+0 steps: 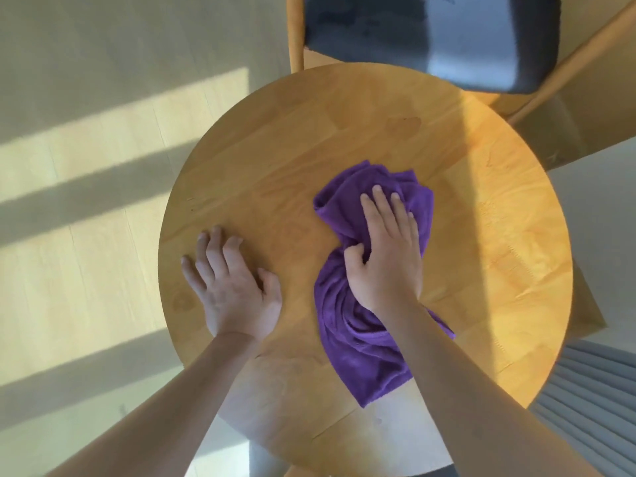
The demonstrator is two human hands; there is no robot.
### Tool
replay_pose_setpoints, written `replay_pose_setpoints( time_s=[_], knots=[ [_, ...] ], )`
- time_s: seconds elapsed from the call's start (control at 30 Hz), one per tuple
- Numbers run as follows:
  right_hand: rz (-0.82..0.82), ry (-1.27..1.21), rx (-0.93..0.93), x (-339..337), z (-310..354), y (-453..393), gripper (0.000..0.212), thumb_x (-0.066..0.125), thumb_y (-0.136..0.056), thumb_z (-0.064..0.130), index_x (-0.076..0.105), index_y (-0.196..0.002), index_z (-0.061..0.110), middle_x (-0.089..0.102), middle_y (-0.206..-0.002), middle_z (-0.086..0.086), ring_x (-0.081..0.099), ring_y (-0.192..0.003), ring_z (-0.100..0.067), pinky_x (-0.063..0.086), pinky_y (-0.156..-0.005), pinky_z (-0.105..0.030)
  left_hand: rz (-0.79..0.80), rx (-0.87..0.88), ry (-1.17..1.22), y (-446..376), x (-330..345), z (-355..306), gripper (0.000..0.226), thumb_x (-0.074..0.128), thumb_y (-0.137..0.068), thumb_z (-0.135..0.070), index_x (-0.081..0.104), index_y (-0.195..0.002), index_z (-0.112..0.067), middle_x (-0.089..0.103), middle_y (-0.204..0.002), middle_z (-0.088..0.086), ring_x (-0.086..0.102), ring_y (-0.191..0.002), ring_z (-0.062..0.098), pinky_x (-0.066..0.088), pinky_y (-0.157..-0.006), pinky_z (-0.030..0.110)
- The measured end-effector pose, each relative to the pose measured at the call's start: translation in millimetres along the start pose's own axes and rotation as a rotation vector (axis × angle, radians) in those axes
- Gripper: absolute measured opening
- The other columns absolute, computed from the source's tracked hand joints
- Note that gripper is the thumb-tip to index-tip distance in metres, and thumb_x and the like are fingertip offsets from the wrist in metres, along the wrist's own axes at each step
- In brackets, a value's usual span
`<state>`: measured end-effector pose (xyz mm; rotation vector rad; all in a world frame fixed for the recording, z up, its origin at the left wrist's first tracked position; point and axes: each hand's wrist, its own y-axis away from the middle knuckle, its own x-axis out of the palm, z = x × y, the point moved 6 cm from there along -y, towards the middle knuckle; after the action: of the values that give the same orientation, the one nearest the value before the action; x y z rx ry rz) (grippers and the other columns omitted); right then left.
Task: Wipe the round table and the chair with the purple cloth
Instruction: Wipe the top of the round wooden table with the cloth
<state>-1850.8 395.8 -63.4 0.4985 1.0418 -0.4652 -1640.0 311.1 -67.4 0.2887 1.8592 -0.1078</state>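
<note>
From the head view, we are looking straight down on the round table (275, 142), whose wooden surface is filling the middle of the frame. Our right hand (385, 249) is pressing down on the purple cloth (354, 339), fingers spread over its upper bunch and the thumb pinching a fold, so that hand is clamped on the cloth. Our left hand (234, 284) is lying flat and empty on the bare wood at lower left of centre, fingers apart, well clear of the cloth; it seems to be bracing us.

The cloth is lying right of centre, crumpled, its long axis running from mid-frame down toward the lower edge, roughly along our right forearm. The widest bare stretches of the surface are lying above and to the left of the cloth, and along the right rim.

The chair (364, 25) with its dark seat is sitting at the top of the frame, beyond the far rim, nearer our right hand. We judge the table wipe is in hand and the chair not yet touched.
</note>
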Motion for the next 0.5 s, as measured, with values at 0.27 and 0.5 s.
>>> replay_pose_setpoints(
  time_s=[0.27,0.5],
  knots=[
    [0.018,0.014,-0.063,27,69,-9,0.082,0.035,-0.081,0.033,0.024,-0.159,0.015,0.011,-0.170,-0.003,0.004,-0.157,-0.026,0.005,-0.126,-0.049,-0.007,0.003,-0.077,0,3,1,0.052,0.040,-0.081,-0.030,0.044,-0.129,-0.009,0.039,-0.155,0.017,0.024,-0.152,0.037,0.011,-0.123,0.065],
    [0.158,0.098,-0.608,19,53,-48,0.072,0.040,-0.083,0.032,0.041,-0.154,0.019,0.027,-0.166,0.002,0.018,-0.155,-0.020,0.013,-0.126,-0.041,-0.002,0.001,-0.071,-2,1,-2,0.052,0.045,-0.081,-0.029,0.044,-0.129,-0.010,0.041,-0.153,0.017,0.025,-0.152,0.037,0.011,-0.124,0.064]
  ],
)
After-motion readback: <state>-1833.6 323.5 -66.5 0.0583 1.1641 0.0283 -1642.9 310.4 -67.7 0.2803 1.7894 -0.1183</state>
